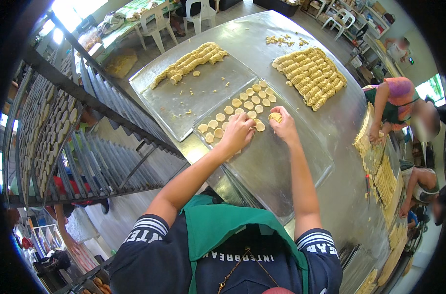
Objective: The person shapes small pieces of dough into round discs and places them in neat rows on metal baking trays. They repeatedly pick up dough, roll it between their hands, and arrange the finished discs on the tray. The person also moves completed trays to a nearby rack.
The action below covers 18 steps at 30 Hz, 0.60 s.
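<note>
My right hand (284, 126) grips a short stack of dough rounds (275, 117) above a metal baking tray (274, 176). Bent low over the same tray is my left hand (238, 131), its fingertips beside a flat dough round (260, 126); whether it pinches one is hidden by the fingers. Small pale dough rounds (228, 110) lie in rows across the far part of the tray, some partly covered by my left hand. The near part of the tray shows bare metal.
A second tray (164, 106) bears rolls of stacked dough rounds (193, 60). More stacked rows (311, 77) and dough scraps (281, 39) lie on the metal table (245, 40). A tray rack (98, 95) stands left. At right, a person (392, 99) handles dough; others work nearby.
</note>
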{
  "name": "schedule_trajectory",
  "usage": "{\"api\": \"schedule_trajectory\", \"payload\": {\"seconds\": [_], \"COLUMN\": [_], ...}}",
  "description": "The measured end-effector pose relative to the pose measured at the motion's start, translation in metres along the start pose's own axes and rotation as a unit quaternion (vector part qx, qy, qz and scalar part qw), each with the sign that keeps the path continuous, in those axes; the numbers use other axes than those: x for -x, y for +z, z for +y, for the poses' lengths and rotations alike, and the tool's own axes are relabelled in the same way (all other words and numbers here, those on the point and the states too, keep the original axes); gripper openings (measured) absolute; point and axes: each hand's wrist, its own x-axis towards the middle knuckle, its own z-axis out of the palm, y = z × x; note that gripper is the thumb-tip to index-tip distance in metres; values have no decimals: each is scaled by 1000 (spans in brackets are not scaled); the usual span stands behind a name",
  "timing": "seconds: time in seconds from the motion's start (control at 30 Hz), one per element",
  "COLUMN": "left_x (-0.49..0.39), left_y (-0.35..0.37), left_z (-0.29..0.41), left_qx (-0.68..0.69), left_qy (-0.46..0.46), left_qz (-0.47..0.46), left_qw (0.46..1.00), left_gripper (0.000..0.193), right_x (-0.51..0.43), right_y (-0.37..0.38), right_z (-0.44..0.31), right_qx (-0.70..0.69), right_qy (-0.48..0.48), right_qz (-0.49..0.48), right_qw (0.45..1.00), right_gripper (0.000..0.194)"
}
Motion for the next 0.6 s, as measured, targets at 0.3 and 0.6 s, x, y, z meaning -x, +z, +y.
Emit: {"api": "schedule_trajectory", "payload": {"seconds": [0.3,0.6], "left_x": [-31,-69], "left_y": [11,28], "left_z": [-5,-18], "left_qx": [-54,38], "left_qy": [20,-60], "left_qz": [-108,-110], "left_qw": [992,991], "left_gripper": [13,17], "right_x": [-9,-30], "right_y": [-18,-17], "right_z": [2,19], "right_qx": [-116,-31], "right_qy": [112,107], "right_qz": [-32,-49], "right_qw": [986,993], "right_gripper": [21,23]}}
